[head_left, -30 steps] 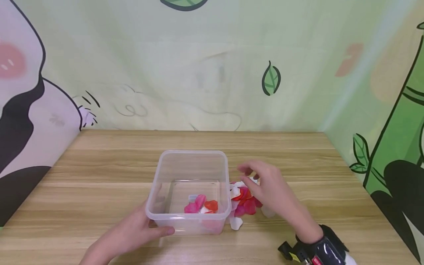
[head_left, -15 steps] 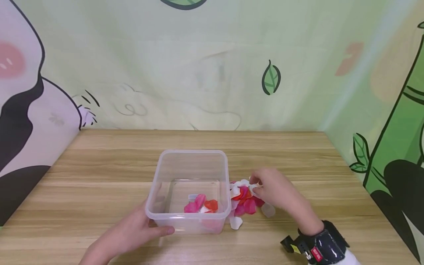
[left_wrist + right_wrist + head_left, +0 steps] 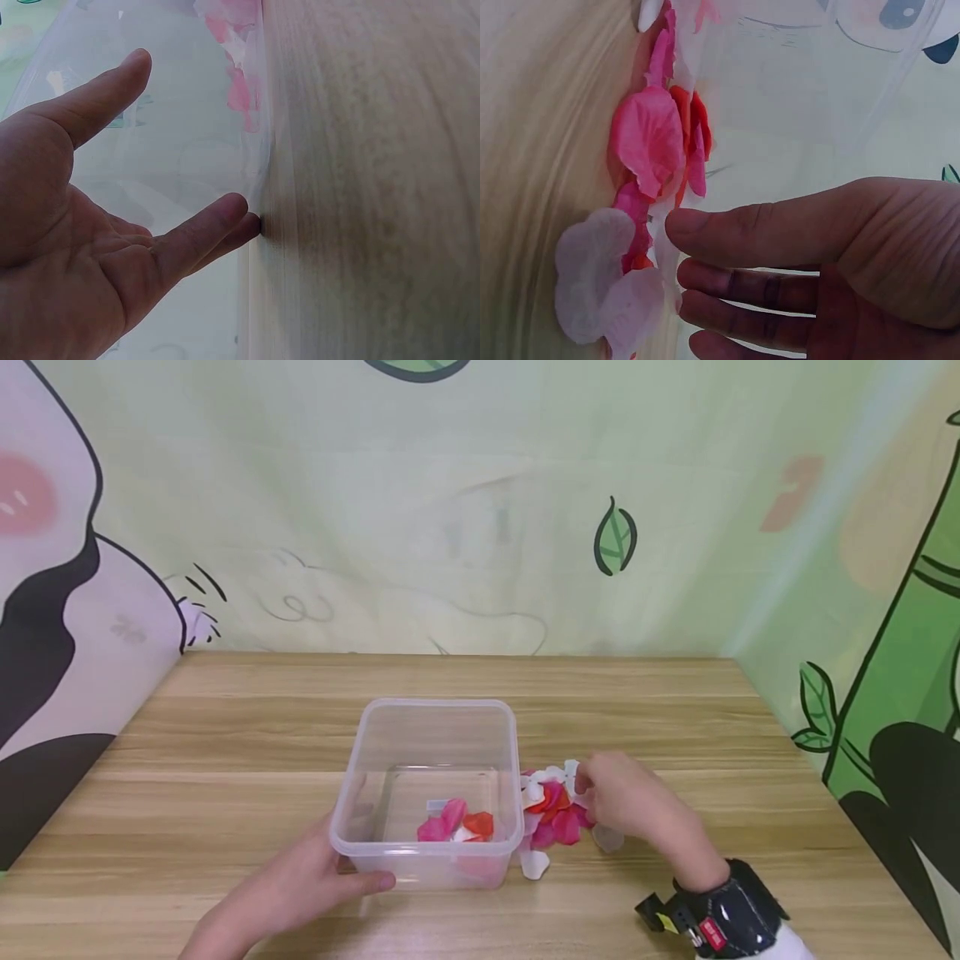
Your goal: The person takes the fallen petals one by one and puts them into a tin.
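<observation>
A clear plastic box (image 3: 420,868) stands on the table with a few pink, red and white petals (image 3: 453,818) inside. My left hand (image 3: 300,877) rests against its left side, thumb along the front wall; in the left wrist view the fingers reach fairly straight to the box's lower edge. Right of the box lies a loose pile of pink, red and white artificial petals (image 3: 558,827). My right hand (image 3: 630,797) is at the pile's back right, thumb and fingertips close together on a white petal (image 3: 572,774). In the right wrist view the thumb tip overlaps white petals.
A wooden tabletop (image 3: 262,718) runs back to a printed cloth backdrop (image 3: 450,527). Single pale petals (image 3: 607,837) lie at the pile's right and front edges. A black strapped device (image 3: 731,910) is on my right wrist.
My right hand has come down from above the pile, shifted right and closed its fingertips at the white petals. The left hand and the box have stayed in place.
</observation>
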`<state>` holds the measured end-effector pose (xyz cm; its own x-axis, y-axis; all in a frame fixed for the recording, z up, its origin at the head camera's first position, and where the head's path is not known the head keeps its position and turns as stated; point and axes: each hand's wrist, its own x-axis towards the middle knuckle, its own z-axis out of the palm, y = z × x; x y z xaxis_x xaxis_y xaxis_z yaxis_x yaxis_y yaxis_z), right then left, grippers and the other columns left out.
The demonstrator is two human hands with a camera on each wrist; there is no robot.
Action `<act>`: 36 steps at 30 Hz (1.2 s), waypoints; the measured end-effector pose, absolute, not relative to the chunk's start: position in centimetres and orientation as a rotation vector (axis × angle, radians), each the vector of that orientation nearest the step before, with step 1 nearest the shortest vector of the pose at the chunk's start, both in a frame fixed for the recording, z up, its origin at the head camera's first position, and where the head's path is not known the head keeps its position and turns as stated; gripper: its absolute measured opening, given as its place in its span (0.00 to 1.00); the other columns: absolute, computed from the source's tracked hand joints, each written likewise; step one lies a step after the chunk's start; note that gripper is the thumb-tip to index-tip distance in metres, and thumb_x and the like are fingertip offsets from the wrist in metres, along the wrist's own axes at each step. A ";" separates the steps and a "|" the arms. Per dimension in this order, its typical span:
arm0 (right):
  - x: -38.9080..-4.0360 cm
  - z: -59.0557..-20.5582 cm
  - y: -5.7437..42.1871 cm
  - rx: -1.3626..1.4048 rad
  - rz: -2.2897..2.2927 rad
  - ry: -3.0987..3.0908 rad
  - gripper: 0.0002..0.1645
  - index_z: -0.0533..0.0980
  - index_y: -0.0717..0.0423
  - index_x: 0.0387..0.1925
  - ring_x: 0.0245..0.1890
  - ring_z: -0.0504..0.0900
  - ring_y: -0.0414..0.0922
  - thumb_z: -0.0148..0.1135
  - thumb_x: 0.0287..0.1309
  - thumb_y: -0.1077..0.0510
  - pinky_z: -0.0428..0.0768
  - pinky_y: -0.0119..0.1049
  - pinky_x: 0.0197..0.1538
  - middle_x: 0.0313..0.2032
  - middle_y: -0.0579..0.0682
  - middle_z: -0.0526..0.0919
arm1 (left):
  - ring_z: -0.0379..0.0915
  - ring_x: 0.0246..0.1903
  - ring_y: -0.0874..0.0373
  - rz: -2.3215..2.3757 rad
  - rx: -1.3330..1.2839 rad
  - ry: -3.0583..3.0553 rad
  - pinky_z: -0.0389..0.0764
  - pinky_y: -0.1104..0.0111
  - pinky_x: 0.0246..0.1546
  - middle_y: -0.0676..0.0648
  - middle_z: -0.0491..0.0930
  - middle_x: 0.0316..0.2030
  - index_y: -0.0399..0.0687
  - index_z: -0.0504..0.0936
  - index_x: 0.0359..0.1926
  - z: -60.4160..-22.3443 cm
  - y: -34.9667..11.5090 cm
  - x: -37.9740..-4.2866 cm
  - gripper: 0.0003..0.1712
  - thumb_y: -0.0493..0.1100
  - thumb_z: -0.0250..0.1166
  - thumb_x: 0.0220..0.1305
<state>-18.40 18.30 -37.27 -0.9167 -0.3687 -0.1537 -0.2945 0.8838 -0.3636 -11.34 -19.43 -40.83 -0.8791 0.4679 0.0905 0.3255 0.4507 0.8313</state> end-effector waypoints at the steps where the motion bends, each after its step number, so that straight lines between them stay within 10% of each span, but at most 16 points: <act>1: -18.4 -37.4 18.3 -0.509 -0.493 2.835 0.10 0.82 0.60 0.31 0.30 0.76 0.47 0.64 0.51 0.75 0.79 0.42 0.36 0.30 0.51 0.80 | 0.78 0.46 0.54 1.404 0.699 2.545 0.80 0.65 0.50 0.46 0.80 0.52 0.67 0.36 0.82 -40.9 -19.4 -11.3 0.67 0.51 0.78 0.59; 36: -18.8 -37.0 18.5 -0.527 -0.705 3.008 0.05 0.85 0.62 0.34 0.28 0.75 0.45 0.68 0.59 0.71 0.79 0.38 0.33 0.29 0.50 0.82 | 0.78 0.45 0.55 1.354 0.699 2.572 0.80 0.65 0.48 0.47 0.79 0.50 0.62 0.39 0.81 -41.0 -19.4 -11.4 0.65 0.51 0.78 0.59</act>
<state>-18.84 18.46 -36.95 -0.9435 -0.3243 0.0685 -0.3209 0.8423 -0.4331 -11.40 -19.40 -40.97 -0.8799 0.4684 0.0799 0.3312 0.4837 0.8101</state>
